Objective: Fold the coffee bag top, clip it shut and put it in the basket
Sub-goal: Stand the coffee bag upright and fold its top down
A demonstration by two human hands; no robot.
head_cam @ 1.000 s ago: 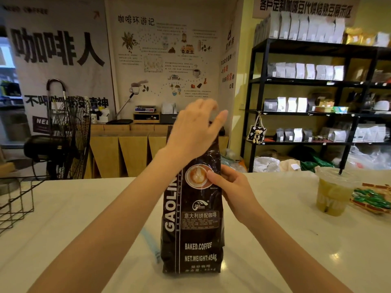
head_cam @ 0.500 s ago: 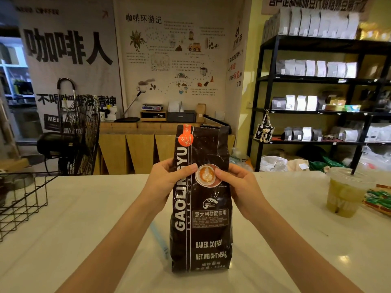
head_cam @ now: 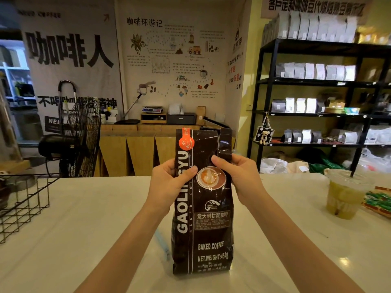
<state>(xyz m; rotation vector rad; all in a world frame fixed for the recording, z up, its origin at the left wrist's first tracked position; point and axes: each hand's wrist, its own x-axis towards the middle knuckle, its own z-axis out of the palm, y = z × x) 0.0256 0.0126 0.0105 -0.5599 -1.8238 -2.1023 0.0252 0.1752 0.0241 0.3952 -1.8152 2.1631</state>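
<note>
A tall dark brown coffee bag (head_cam: 203,225) stands upright on the white counter (head_cam: 84,240), its top unfolded and standing straight. My left hand (head_cam: 169,182) grips the bag's left edge at mid-height, thumb across the front. My right hand (head_cam: 237,176) grips the right edge at about the same height, thumb on the front above the printed cup. A pale blue clip (head_cam: 161,243) lies flat on the counter just left of the bag's base, partly hidden by my left forearm. A black wire basket (head_cam: 23,206) sits at the counter's left edge.
A plastic cup of green drink with a straw (head_cam: 344,193) stands at the right of the counter, with a green and orange packet (head_cam: 378,201) beside it. A black fan (head_cam: 80,134) stands behind the basket. Shelves of bags (head_cam: 317,92) fill the right wall.
My left hand came down off the bag's top and took hold of its left side. The top now stands uncovered. My right thumb has slid a little higher on the front.
</note>
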